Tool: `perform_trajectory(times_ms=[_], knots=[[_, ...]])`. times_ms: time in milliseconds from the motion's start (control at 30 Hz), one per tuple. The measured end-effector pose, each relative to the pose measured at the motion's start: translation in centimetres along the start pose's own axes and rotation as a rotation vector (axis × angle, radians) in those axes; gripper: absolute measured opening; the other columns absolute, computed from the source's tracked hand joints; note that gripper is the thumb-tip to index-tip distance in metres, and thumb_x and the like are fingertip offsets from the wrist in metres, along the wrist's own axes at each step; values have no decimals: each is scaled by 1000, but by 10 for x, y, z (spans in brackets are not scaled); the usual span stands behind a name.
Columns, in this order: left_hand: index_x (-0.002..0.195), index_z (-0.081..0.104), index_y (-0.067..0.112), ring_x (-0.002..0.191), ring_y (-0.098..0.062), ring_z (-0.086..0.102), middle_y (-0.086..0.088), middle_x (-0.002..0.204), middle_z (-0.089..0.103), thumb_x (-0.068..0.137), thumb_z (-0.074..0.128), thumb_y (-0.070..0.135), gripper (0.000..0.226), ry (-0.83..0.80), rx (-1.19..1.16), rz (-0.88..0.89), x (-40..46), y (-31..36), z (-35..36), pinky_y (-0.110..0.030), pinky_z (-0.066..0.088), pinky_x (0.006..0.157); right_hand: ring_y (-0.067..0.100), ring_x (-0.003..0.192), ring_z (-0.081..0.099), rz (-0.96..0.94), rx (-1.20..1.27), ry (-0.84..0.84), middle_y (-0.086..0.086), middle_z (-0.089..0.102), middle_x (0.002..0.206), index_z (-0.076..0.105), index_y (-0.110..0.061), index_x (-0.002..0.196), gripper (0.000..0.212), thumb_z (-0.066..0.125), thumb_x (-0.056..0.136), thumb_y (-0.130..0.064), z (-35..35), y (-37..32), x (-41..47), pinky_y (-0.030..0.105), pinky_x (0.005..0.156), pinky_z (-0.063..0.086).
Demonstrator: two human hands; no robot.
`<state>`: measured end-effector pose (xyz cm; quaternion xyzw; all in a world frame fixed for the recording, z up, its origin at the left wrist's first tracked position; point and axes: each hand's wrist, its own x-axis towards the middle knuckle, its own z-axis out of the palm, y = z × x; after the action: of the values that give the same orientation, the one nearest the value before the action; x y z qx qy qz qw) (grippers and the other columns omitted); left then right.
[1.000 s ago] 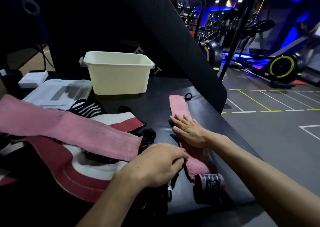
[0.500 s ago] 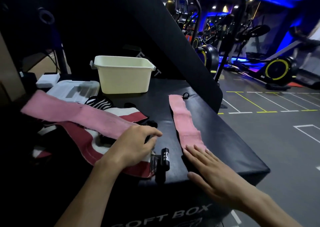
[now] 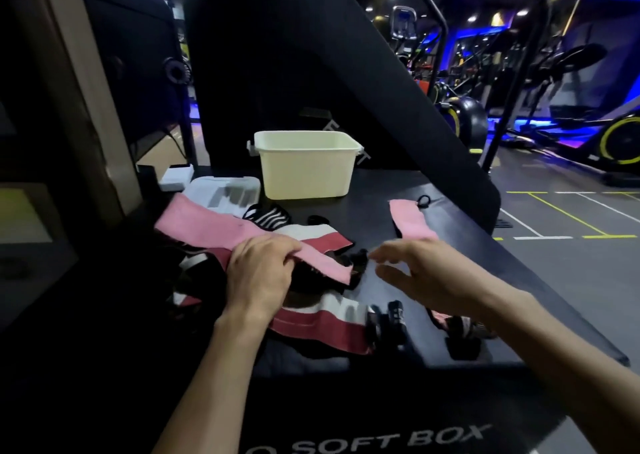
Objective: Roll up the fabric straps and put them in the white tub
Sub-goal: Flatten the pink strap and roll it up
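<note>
Dim gym; on my black desk (image 3: 485,280) the tub (image 3: 306,166) stands at the back. My left hand (image 3: 258,273) grasps a pink strap (image 3: 221,228) before it. My right hand (image 3: 426,273) hovers released, over another strap (image 3: 410,221) right of the tub.

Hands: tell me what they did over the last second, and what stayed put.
The right hand left the pink strap on the right and swung left, open, above the box top. The left hand took hold of the long pink strap. The white tub stayed put.
</note>
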<state>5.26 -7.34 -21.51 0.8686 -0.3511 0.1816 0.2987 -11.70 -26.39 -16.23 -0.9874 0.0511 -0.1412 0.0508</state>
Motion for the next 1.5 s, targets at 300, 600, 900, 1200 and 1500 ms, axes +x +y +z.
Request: perform_trajectory(times_ms=[300, 600, 900, 1200, 1500], knots=[[113, 76, 37, 96, -11, 74, 13, 100, 79, 94, 68, 20, 27, 236, -422, -27, 7, 17, -17, -31, 59, 78, 2, 136, 44, -105, 379, 37, -25, 34, 154, 25, -48, 154, 106, 91, 72, -33, 25, -18, 32, 31, 108, 46], [111, 77, 33, 87, 5, 71, 21, 88, 76, 90, 78, 28, 22, 24, -692, 97, 13, 21, -25, -23, 57, 78, 17, 80, 74, 23, 914, 487, 1, 70, 87, 65, -2, 106, 20, 52, 96, 10, 11, -28, 40, 30, 55, 60], [112, 74, 40, 95, 4, 70, 24, 96, 75, 86, 81, 43, 27, -194, -482, 53, 14, -3, -21, -34, 58, 87, 15, 48, 61, 326, 1306, 611, -3, 58, 60, 65, -26, 96, 15, 54, 103, -20, -43, 7, 33, 23, 42, 44], [113, 59, 40, 77, -4, 66, 10, 86, 69, 93, 73, 18, 33, -166, -596, 124, 12, 26, -8, -19, 53, 72, 12, 46, 66, 626, 1515, 625, -1, 63, 55, 55, -17, 92, 13, 52, 105, -21, -53, 38, 25, 23, 43, 52], [104, 72, 40, 98, 8, 63, 28, 97, 69, 91, 68, 2, 40, -388, -482, 170, 12, 33, 6, -19, 49, 91, 24, 59, 74, 768, 1483, 577, 7, 63, 81, 56, -12, 94, 10, 52, 103, -9, -36, 66, 24, 28, 48, 58]])
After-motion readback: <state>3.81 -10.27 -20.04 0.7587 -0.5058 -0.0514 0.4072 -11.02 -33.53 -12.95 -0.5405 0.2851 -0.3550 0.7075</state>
